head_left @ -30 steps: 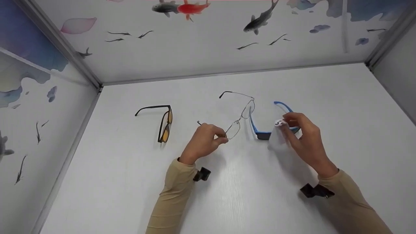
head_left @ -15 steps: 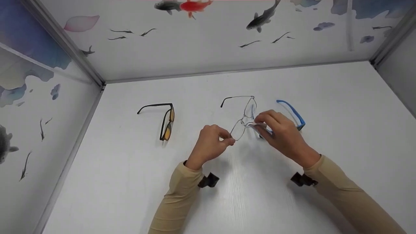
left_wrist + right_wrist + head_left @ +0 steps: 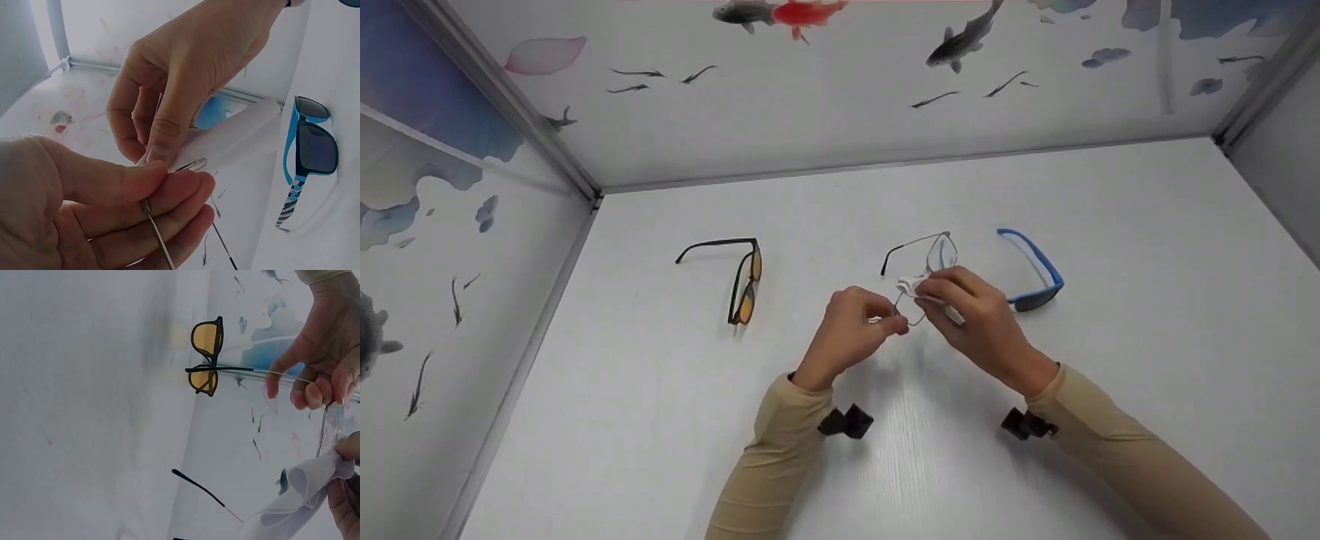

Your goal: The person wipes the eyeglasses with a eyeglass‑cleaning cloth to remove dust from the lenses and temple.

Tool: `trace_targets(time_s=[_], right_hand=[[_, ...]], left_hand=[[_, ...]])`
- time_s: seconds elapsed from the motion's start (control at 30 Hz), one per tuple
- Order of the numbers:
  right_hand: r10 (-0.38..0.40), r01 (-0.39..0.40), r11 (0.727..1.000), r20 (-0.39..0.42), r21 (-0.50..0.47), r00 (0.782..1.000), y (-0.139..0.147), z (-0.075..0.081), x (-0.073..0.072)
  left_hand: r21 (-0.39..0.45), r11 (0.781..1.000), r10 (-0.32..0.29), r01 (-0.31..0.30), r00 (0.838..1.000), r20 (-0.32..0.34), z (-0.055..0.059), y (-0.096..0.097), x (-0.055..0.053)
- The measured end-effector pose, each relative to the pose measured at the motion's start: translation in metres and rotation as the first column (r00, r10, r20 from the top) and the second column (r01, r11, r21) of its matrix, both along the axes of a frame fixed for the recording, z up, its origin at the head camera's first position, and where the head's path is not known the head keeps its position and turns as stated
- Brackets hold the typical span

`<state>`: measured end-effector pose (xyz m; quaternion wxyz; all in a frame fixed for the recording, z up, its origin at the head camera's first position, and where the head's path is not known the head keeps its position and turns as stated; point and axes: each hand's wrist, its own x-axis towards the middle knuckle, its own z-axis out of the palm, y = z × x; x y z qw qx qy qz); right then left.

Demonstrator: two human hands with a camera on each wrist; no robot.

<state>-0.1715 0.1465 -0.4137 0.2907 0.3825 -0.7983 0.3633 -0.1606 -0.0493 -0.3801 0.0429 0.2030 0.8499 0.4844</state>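
Observation:
Thin wire-framed eyeglasses (image 3: 949, 255) are held up over the white table, temples pointing away to the left. My left hand (image 3: 855, 330) pinches their near corner between thumb and fingers, by the hinge. In my right hand (image 3: 979, 322) a white cloth (image 3: 911, 285) is pinched, overlapping the near lens. Seen from the right wrist, the cloth (image 3: 304, 489) hangs in loose folds around the frame, and one dark-tipped temple (image 3: 202, 488) sticks out beyond it. The left wrist view has my left thumb and fingers (image 3: 180, 194) at the frame's corner, with my right hand (image 3: 169, 95) close above.
Blue-and-black sunglasses (image 3: 1039, 296) lie on the table just right of and behind my right hand. Black-framed glasses with orange lenses (image 3: 746, 304) rest at the left. Printed panels with fish (image 3: 960, 45) wall in the table at the back and left.
My right hand has moved left with the cloth, from over the blue sunglasses to the near lens of the eyeglasses. My left hand shifted slightly right, and the eyeglasses tilted a little.

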Motion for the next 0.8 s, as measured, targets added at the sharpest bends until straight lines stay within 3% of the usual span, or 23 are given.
trace_targets(time_s=[0.17,0.27,0.43,0.57,0.67,0.8], right_hand=[[0.114,-0.114,0.992,-0.012,0.056,0.993,0.001,0.0,0.006],[0.136,-0.135,0.987,-0.01,0.09,0.991,0.005,0.001,0.008],[0.006,-0.004,0.995,-0.018,0.098,1.0,0.011,0.005,0.006],[-0.101,0.101,0.993,-0.008,0.06,0.995,0.008,0.009,0.004],[-0.111,0.111,0.993,-0.003,0.035,0.994,0.003,0.011,0.003],[-0.067,0.067,0.998,-0.007,0.014,0.998,-0.001,0.013,0.005]], left_hand=[[0.032,0.999,0.023,-0.024,1.0,0.014,0.0,0.0,0.001],[0.032,0.999,0.009,-0.01,1.0,0.013,0.002,-0.002,0.001],[0.028,0.999,-0.021,0.02,0.999,0.045,0.004,-0.004,0.002],[0.074,0.996,-0.045,0.039,0.995,0.088,0.006,-0.001,0.003],[0.11,0.994,-0.038,0.028,0.996,0.083,0.006,0.002,0.003],[0.14,0.99,0.001,-0.01,0.998,0.067,0.007,0.003,0.002]])
